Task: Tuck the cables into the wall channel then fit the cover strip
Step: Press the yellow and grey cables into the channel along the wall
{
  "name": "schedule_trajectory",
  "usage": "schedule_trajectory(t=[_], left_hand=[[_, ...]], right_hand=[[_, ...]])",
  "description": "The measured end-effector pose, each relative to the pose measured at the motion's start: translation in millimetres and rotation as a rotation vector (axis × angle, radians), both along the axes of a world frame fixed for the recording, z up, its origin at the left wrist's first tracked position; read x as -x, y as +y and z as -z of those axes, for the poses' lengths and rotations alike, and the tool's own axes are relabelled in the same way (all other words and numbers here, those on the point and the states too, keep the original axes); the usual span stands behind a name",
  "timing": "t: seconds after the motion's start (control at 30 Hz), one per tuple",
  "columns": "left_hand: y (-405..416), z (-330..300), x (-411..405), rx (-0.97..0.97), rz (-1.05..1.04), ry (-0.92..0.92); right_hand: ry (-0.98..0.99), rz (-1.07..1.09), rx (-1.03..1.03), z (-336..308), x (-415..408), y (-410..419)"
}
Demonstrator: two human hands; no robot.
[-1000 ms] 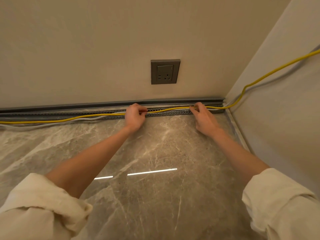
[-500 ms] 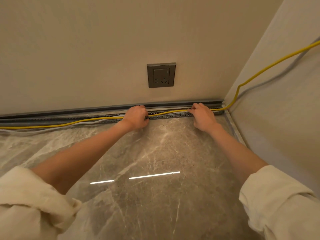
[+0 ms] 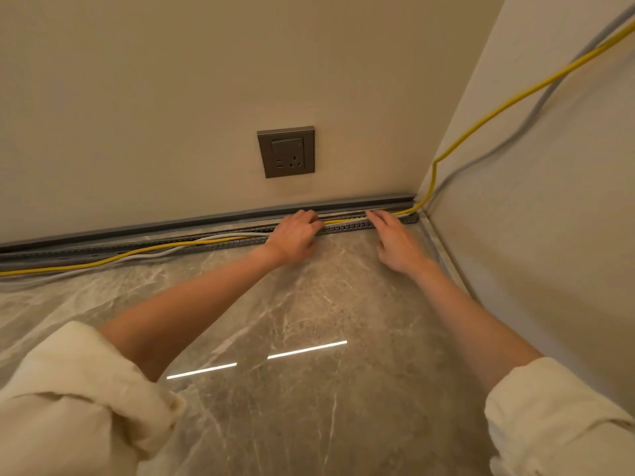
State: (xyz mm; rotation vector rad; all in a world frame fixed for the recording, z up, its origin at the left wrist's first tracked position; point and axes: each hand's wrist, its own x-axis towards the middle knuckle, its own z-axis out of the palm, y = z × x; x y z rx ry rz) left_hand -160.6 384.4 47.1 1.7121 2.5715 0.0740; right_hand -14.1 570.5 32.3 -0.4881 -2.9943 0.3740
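A grey slotted wall channel (image 3: pixel 347 227) runs along the foot of the back wall to the corner. A yellow cable (image 3: pixel 137 254) lies on the floor at the left, enters the channel near my left hand, shows again between my hands, then climbs the right wall from the corner. A white cable (image 3: pixel 220 239) runs beside it. My left hand (image 3: pixel 295 235) has its fingers curled over the channel and the yellow cable. My right hand (image 3: pixel 395 243) lies flat, fingertips resting on the channel near the corner. I cannot single out a loose cover strip.
A grey wall socket (image 3: pixel 286 151) sits above the channel. A grey strip (image 3: pixel 171 224) lines the wall foot behind the channel. A grey cable (image 3: pixel 515 135) hangs along the right wall (image 3: pixel 549 218). The floor (image 3: pixel 309 321) is glossy marble tile.
The yellow cable between my hands has dropped from above the channel down into it. My right hand went from pinching the cable to lying flat. Both hands shifted slightly right.
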Motion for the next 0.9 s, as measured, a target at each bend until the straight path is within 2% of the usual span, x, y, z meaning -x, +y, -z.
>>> schedule_trajectory(t=[0.17, 0.27, 0.53, 0.63, 0.9], left_hand=[[18.0, 6.8, -3.4, -0.043, -0.012, 0.020], [19.0, 11.2, -3.8, -0.076, -0.026, 0.020], [16.3, 16.9, -5.9, -0.089, -0.044, 0.051], [11.9, 17.5, -4.1, -0.053, -0.012, 0.083], [4.9, 15.2, 0.7, -0.032, 0.041, 0.120]], right_hand=[[0.106, 0.147, -0.109, -0.2, -16.9, 23.4], [0.133, 0.156, -0.166, -4.1, -18.8, 34.9], [-0.271, 0.005, -0.537, -24.0, 8.1, 43.5], [-0.322, -0.040, -0.608, -26.2, 11.8, 49.0], [-0.362, -0.109, -0.636, -32.9, 14.4, 59.7]])
